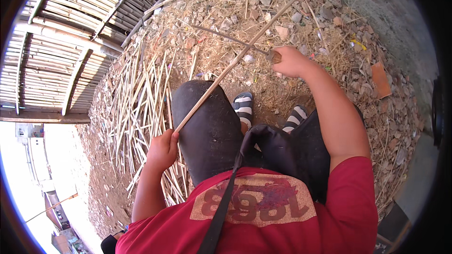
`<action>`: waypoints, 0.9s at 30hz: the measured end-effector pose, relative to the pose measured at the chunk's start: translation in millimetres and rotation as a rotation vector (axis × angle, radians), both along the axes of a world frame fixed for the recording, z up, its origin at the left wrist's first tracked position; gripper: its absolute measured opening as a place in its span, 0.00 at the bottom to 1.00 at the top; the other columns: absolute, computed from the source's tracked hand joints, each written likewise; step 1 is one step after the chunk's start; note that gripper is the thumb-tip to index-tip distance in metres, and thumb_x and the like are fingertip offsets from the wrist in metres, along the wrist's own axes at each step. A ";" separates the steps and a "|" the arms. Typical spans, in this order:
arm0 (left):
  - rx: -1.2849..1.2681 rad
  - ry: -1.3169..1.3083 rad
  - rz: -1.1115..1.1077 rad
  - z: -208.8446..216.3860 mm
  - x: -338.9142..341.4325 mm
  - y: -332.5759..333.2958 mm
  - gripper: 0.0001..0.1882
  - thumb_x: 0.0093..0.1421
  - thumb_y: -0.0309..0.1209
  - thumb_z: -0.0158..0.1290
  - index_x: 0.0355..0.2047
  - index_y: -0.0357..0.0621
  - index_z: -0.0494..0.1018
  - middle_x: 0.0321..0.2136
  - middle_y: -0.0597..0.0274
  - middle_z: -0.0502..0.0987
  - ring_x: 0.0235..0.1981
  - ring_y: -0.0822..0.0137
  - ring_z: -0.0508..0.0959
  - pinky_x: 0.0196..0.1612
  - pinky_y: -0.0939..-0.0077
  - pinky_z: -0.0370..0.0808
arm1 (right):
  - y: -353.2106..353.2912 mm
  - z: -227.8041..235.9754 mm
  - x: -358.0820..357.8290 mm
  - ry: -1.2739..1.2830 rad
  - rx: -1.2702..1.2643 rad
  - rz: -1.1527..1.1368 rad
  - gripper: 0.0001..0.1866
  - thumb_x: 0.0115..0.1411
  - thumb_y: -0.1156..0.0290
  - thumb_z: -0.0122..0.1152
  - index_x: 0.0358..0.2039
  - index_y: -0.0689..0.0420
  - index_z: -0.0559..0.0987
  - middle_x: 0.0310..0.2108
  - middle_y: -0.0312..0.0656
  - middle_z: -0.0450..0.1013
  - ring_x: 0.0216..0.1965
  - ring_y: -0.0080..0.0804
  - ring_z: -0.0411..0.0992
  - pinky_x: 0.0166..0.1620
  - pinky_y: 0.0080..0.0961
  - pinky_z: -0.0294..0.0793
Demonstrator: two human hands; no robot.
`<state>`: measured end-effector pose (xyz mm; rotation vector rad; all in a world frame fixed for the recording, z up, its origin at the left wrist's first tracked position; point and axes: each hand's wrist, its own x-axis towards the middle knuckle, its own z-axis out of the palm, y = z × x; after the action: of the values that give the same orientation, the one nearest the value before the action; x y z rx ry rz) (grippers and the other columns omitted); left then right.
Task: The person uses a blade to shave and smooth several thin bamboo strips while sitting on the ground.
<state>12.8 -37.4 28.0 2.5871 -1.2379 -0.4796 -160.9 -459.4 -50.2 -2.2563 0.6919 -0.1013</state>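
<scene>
My left hand (163, 150) is closed around the near end of a long, thin bamboo strip (219, 81). The strip slants up and to the right across my left knee, its far end out over the littered ground. In my right hand (293, 62) is the wooden handle of a knife (229, 37) with a long, narrow dark blade. The blade points left and crosses the strip near its upper part; whether it lies over or against the strip I cannot tell exactly. A loose pile of split bamboo strips (141, 108) lies on the ground to my left.
Rubble and straw (348, 61) cover the ground, with bits of litter and an orange brick piece (381, 80) at the right. A bamboo-slat wall (70, 42) stands at the upper left, a grey wall (400, 23) at the upper right. My sandalled feet (244, 108) are between my knees.
</scene>
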 end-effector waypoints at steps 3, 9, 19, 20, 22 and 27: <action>-0.016 -0.010 -0.012 -9.1 3.4 5.3 0.16 0.71 0.37 0.45 0.28 0.37 0.68 0.21 0.38 0.73 0.26 0.34 0.74 0.29 0.47 0.69 | 24.0 25.0 9.4 0.025 -0.103 0.174 0.13 0.47 0.66 0.62 0.33 0.58 0.79 0.28 0.50 0.77 0.32 0.50 0.77 0.37 0.42 0.74; -0.018 0.007 -0.019 -1.0 8.2 -2.4 0.18 0.71 0.38 0.45 0.28 0.37 0.67 0.20 0.38 0.72 0.25 0.34 0.73 0.29 0.48 0.68 | -18.0 -2.9 -11.2 0.073 0.082 -0.135 0.17 0.47 0.66 0.61 0.37 0.60 0.80 0.34 0.53 0.79 0.37 0.51 0.77 0.41 0.43 0.76; -0.149 -0.212 -0.013 -7.4 -3.0 -0.9 0.14 0.68 0.38 0.51 0.35 0.37 0.73 0.22 0.44 0.76 0.24 0.40 0.76 0.29 0.52 0.71 | 36.2 59.6 -9.1 0.091 -0.285 0.270 0.11 0.45 0.66 0.64 0.30 0.52 0.78 0.27 0.48 0.77 0.34 0.53 0.77 0.38 0.47 0.75; -0.128 -0.220 -0.012 -7.3 -3.4 -1.6 0.14 0.68 0.38 0.51 0.35 0.37 0.73 0.22 0.43 0.76 0.25 0.40 0.76 0.30 0.53 0.71 | 34.8 54.5 -10.7 0.066 -0.279 0.256 0.10 0.45 0.65 0.64 0.30 0.52 0.78 0.26 0.49 0.76 0.33 0.53 0.77 0.37 0.47 0.75; -0.074 -0.156 -0.013 -5.9 -2.4 -1.1 0.15 0.69 0.38 0.49 0.35 0.36 0.73 0.23 0.43 0.76 0.25 0.42 0.76 0.30 0.54 0.71 | 34.4 52.4 -10.7 0.070 -0.258 0.240 0.09 0.45 0.66 0.64 0.28 0.52 0.77 0.25 0.49 0.76 0.33 0.52 0.77 0.36 0.47 0.75; -0.108 0.268 -0.012 -2.3 10.5 11.8 0.18 0.72 0.40 0.46 0.33 0.37 0.73 0.18 0.57 0.72 0.20 0.64 0.72 0.27 0.66 0.68 | 42.8 50.6 -6.4 0.093 -0.211 0.260 0.09 0.44 0.67 0.63 0.28 0.53 0.78 0.26 0.48 0.77 0.35 0.51 0.77 0.38 0.46 0.75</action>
<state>23.4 -25.6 25.7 2.3354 -1.1546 -0.7138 -167.3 -416.6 0.4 -2.5468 0.4456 0.0603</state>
